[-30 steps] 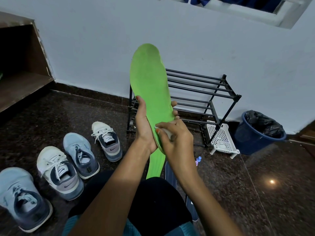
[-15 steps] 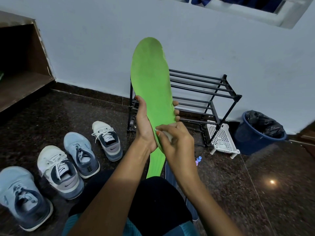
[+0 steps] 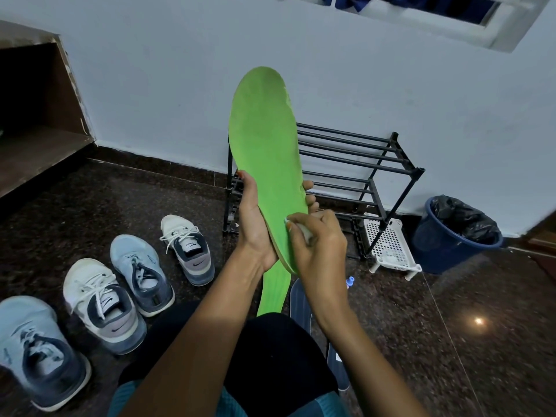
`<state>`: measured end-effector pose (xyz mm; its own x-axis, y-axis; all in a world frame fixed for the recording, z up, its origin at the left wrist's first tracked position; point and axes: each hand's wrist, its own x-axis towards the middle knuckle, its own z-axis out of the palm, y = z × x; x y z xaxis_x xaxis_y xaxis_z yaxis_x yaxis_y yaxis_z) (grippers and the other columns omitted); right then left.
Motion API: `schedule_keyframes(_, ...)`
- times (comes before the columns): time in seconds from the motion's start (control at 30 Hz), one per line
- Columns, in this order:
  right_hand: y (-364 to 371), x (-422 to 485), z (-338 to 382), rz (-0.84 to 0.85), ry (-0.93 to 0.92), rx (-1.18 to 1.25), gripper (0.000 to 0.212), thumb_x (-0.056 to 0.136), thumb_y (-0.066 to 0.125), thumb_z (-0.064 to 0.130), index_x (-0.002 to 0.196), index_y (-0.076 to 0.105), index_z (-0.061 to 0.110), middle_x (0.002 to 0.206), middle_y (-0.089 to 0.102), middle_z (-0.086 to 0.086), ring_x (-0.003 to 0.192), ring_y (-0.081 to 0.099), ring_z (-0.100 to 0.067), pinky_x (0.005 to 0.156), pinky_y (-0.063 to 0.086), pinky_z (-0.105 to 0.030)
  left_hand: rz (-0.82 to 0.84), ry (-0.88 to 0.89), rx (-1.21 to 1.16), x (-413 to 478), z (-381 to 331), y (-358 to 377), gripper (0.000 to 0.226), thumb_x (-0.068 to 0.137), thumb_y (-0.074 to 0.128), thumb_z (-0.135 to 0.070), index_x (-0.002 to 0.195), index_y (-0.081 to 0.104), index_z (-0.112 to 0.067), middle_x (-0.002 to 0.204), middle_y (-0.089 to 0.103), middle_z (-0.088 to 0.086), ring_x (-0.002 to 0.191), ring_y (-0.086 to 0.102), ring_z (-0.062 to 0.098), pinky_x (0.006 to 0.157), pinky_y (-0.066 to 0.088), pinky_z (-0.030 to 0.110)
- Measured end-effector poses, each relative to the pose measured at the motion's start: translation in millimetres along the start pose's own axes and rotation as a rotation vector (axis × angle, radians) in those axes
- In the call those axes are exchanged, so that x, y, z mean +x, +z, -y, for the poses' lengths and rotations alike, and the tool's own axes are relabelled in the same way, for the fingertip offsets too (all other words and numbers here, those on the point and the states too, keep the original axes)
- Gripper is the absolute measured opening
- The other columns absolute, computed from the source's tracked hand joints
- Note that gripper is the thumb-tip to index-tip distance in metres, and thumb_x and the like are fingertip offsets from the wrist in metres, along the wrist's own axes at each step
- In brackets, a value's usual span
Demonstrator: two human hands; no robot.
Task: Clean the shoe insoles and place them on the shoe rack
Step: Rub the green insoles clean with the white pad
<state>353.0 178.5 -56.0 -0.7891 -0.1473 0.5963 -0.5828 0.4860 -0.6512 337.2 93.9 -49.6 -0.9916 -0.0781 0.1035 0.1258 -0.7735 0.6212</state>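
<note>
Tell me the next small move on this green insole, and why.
Probably stroke the white wipe up toward the toe. The right hand pinches it against the lower part of the green insole, the left hand holds the insole upright at mid-length, and pale smudges show near the top.

A pale blue-grey wall (image 3: 180,70) meets a dark speckled stone floor (image 3: 496,371) along a dark skirting (image 3: 168,167). A white-framed window (image 3: 451,24) sits high up (only part shows). A wooden shelf (image 3: 36,152) stands left; a glint (image 3: 478,321) of light shines on the floor at right.
</note>
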Motion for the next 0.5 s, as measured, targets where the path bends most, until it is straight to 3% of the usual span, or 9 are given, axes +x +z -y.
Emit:
schedule_keyframes(0.2,-3.1,-15.6,8.2,0.108,0.013,0.135,0.013,0.083,0.062,-0.001,0.093,0.070,0.002,0.079,0.043,0.014,0.076,0.049,0.006,0.065,0.033,-0.001,-0.020,0.036,-0.011,0.9,-3.2,0.2,0.090,0.091,0.012,-0.069,0.081,0.076,-0.006,0.082,0.067,0.012,0.069,0.060,0.022,0.067,0.053,0.031)
schedule_keyframes(0.5,-0.4,6.2,-3.3,-0.030,-0.007,-0.043,0.014,0.083,0.060,-0.004,0.094,0.068,-0.001,0.085,0.048,-0.002,0.079,0.052,-0.018,0.071,0.040,-0.018,-0.032,0.034,0.034,-0.3,-2.3,0.6,0.083,0.093,0.007,-0.067,0.103,0.062,-0.005,0.087,0.067,0.011,0.069,0.061,0.020,0.065,0.054,0.030)
